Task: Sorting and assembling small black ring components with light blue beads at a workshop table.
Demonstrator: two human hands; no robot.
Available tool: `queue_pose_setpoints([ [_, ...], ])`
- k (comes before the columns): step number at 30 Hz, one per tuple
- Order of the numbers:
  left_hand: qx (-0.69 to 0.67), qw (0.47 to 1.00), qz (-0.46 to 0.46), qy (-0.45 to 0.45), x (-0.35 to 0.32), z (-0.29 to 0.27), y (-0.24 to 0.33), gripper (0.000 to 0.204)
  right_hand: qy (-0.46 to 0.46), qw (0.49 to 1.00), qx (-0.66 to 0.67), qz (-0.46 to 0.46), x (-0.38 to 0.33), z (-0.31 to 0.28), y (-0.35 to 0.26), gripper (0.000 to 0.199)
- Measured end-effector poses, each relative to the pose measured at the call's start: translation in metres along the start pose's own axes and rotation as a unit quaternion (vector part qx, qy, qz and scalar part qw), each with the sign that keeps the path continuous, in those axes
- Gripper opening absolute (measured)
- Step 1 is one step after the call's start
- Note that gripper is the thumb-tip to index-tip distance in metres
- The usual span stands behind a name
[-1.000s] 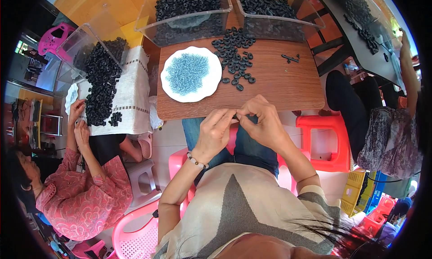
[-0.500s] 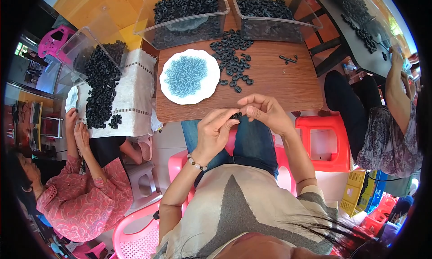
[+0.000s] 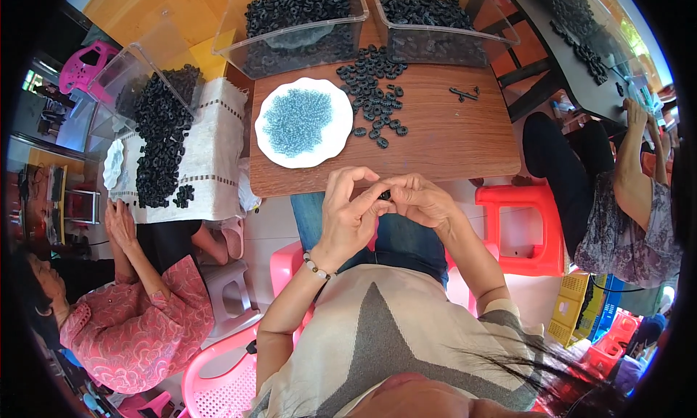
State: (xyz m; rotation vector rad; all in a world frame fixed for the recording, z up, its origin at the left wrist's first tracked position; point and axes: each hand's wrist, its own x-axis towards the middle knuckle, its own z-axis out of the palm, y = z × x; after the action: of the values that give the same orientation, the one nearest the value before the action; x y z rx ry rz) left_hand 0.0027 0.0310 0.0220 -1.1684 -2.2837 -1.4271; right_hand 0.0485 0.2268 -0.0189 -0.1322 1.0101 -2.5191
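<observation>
Both hands (image 3: 385,207) around black ring (image 3: 384,195)

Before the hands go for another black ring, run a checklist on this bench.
1. Small black ring pinched between left hand and right hand: ok.
2. Whether a blue piece is seated in it: cannot tell, fingers hide it.
3. White plate stocked with blue pieces: ok.
4. Loose black rings lying on the wooden table beyond the hands: ok.
5. Two clear bins at the far edge filled: ok.
</observation>
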Motion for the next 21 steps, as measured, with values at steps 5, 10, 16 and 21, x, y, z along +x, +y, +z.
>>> queue_pose_setpoints([
  [5,0.024,1.000,0.012,0.005,0.000,0.002,-0.002,0.034,0.044,0.999,0.001,-0.002,0.003,0.007,0.004,0.044],
  [10,-0.002,0.998,-0.057,0.021,0.007,-0.001,0.000,0.032,0.076,0.996,-0.036,0.001,0.002,0.013,-0.010,0.048],
  [16,0.034,0.997,-0.073,0.015,0.006,0.003,-0.009,0.033,0.197,0.946,-0.244,-0.078,0.005,0.018,-0.025,0.037],
  [21,0.046,0.998,-0.049,0.008,0.008,0.011,-0.017,0.032,0.212,0.900,-0.375,-0.063,0.015,0.012,-0.032,0.022],
])
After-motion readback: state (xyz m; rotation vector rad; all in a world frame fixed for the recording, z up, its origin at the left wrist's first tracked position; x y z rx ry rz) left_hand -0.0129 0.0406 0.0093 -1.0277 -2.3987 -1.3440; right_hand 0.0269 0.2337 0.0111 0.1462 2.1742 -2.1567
